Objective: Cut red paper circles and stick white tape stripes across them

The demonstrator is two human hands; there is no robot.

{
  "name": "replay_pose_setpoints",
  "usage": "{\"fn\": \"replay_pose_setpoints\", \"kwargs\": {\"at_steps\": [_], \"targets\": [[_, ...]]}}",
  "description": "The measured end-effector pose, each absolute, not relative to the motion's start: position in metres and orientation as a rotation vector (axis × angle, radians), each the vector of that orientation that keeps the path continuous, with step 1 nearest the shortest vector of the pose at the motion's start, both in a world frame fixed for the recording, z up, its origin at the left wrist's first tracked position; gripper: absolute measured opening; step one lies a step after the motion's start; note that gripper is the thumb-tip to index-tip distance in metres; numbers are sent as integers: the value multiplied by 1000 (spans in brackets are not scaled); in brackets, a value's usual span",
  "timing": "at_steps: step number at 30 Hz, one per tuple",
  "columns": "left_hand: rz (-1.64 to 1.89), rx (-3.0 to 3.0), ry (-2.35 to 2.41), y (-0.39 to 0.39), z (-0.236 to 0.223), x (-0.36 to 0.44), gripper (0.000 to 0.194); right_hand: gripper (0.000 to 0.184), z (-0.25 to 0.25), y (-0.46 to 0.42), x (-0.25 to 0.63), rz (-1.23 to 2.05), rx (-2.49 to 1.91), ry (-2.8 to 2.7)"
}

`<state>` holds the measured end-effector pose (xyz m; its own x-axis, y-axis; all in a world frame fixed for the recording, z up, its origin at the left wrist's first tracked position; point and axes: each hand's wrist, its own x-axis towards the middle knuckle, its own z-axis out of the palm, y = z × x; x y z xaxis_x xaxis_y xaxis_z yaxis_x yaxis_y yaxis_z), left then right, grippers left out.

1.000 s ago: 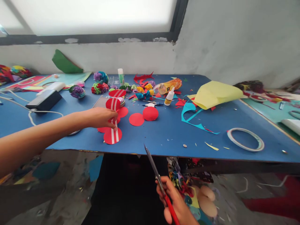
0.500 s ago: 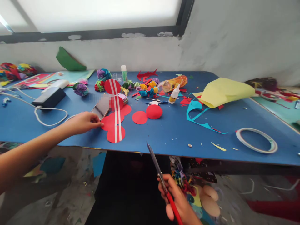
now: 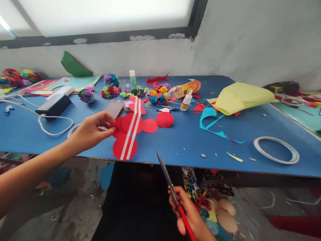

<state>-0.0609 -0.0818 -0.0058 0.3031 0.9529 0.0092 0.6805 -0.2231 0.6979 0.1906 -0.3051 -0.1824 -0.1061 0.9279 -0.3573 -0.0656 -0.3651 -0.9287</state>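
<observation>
My left hand pinches the edge of a red paper circle. That circle is part of a joined piece of several red circles, crossed by two white strips and tilted above the tabletop. My right hand grips red-handled scissors below the table's front edge, blades together and pointing up and away. Two more red circles, a lighter one and a darker one, lie just right of the joined piece. Behind my left fingers is a phone, partly covered.
A glue bottle, a glue stick and an orange-labelled bottle stand or lie farther back among paper scraps. Yellow paper and a tape roll are on the right. A corded black box sits left.
My left hand has moved right and slightly up, lifting and tilting the striped red circles, whose top now leans right. My right hand and the scissors stay where they were.
</observation>
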Motion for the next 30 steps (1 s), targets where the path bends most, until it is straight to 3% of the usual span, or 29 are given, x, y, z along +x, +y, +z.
{"fn": "replay_pose_setpoints", "kwargs": {"at_steps": [5, 9, 18, 30], "targets": [[708, 1802, 1270, -98, -6, -39, 37, 51, -189, -301, 173, 1559, -1179, -769], [630, 1625, 1105, -124, -11, -20, 46, 64, -175, -289, 163, 1363, -1054, -706], [416, 1356, 891, -159, -32, -2, 34, 46, -108, -254, 171, 1190, -1098, -745], [489, 1341, 916, -169, -37, -5, 27, 31, -119, -255, 161, 1091, -1062, -628]]}}
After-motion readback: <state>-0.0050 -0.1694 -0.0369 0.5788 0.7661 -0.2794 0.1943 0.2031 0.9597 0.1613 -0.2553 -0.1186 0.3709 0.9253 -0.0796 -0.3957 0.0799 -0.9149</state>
